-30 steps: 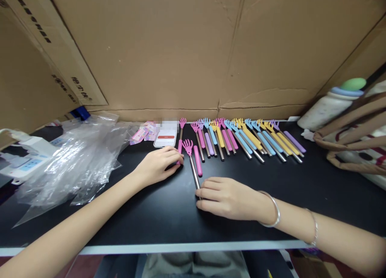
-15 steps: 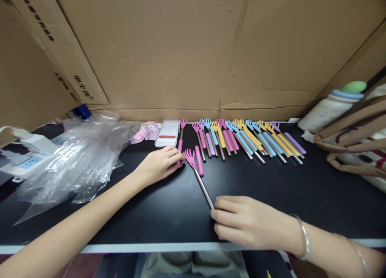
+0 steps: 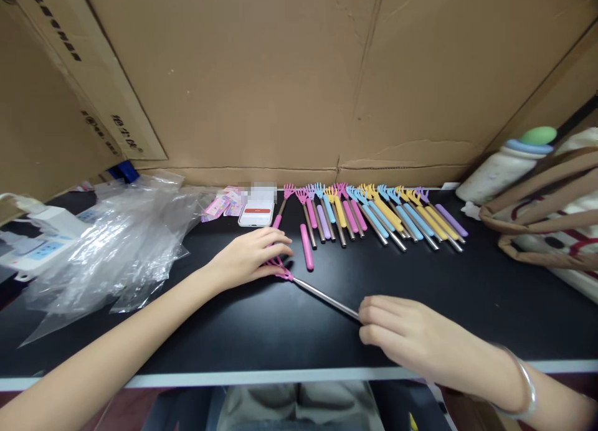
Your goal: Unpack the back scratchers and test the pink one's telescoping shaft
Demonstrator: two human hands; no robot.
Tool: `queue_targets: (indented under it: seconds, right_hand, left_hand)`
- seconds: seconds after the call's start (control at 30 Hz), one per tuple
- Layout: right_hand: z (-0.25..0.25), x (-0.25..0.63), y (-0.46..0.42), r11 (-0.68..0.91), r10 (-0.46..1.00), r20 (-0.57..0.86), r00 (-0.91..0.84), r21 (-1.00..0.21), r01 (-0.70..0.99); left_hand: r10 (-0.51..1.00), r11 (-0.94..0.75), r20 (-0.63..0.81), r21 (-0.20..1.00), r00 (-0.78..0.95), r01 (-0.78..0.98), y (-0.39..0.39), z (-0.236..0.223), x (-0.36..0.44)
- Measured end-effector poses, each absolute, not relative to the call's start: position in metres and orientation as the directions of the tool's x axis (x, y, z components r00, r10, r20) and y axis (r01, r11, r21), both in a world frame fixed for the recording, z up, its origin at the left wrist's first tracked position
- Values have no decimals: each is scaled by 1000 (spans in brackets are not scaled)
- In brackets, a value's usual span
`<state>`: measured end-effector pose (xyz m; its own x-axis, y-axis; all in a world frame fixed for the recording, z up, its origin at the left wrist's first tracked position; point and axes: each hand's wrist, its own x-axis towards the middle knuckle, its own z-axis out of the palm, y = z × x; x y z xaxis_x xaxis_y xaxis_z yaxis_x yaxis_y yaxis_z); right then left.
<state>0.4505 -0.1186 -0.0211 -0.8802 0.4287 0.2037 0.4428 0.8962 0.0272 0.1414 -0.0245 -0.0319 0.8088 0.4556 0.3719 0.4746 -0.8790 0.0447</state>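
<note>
A pink-headed back scratcher (image 3: 317, 292) with a bare steel shaft lies slanted across the black table (image 3: 233, 331). My left hand (image 3: 247, 256) rests palm down with its fingertips on the pink claw head, fingers loosely curled. My right hand (image 3: 411, 337) is closed around the far end of the steel shaft near the table's front edge. A loose pink handle sleeve (image 3: 306, 246) lies just behind the shaft. A row of several pink, blue, yellow and purple back scratchers (image 3: 374, 213) lies along the back.
Crumpled clear plastic bags (image 3: 116, 244) cover the left of the table, with a white power strip (image 3: 32, 244) beyond. A white phone (image 3: 256, 213) and pink labels sit at the back. A bottle (image 3: 502, 166) and woven bag (image 3: 546, 219) stand right. Cardboard walls the rear.
My right hand pulled the steel shaft rightward and toward me, swinging the scratcher from upright to slanted. My left hand shifted from the other pink scratcher onto the claw head.
</note>
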Motion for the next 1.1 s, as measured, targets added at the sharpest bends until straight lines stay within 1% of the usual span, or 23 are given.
queue_targets:
  seconds: [0.1, 0.17, 0.3, 0.37, 0.47, 0.53, 0.63, 0.73, 0.8, 0.9, 1.1]
  right_hand:
    - [-21, 453, -110, 883, 467, 153, -871, -29, 469]
    - [-19, 452, -101, 865, 502, 157, -851, -61, 499]
    - [-13, 446, -79, 826, 559, 152, -815, -190, 531]
    - [-10, 440, -68, 798, 592, 142, -793, -241, 552]
    - [-8, 423, -55, 741, 663, 144, -734, -259, 619]
    - [-10, 407, -48, 713, 699, 163, -696, -234, 661]
    - [-13, 384, -41, 700, 713, 193, -674, -142, 700]
    - [-16, 367, -38, 701, 706, 174, -687, -30, 713]
    - [-17, 362, -37, 705, 700, 145, -699, 20, 709]
    - [-13, 367, -36, 712, 691, 138, -710, 43, 701]
    - [3, 396, -35, 700, 692, 180, -699, 67, 711]
  left_hand:
    - [446, -890, 331, 66, 832, 451, -28, -31, 145]
    - [454, -886, 303, 56, 838, 460, -30, -30, 146]
    - [463, -878, 258, 6, 848, 478, -32, -26, 143]
    - [476, -872, 247, 7, 844, 490, -34, -24, 141]
    - [527, -844, 251, 43, 812, 535, -38, -21, 141]
    - [552, -827, 260, 51, 792, 560, -42, -21, 144]
    - [538, -831, 266, 11, 800, 556, -47, -24, 149]
    - [524, -832, 276, -35, 806, 553, -48, -29, 153]
    - [528, -829, 278, -36, 802, 558, -47, -30, 153]
    - [541, -827, 263, -9, 799, 562, -45, -29, 150]
    - [575, -814, 196, 40, 795, 579, -42, -18, 141]
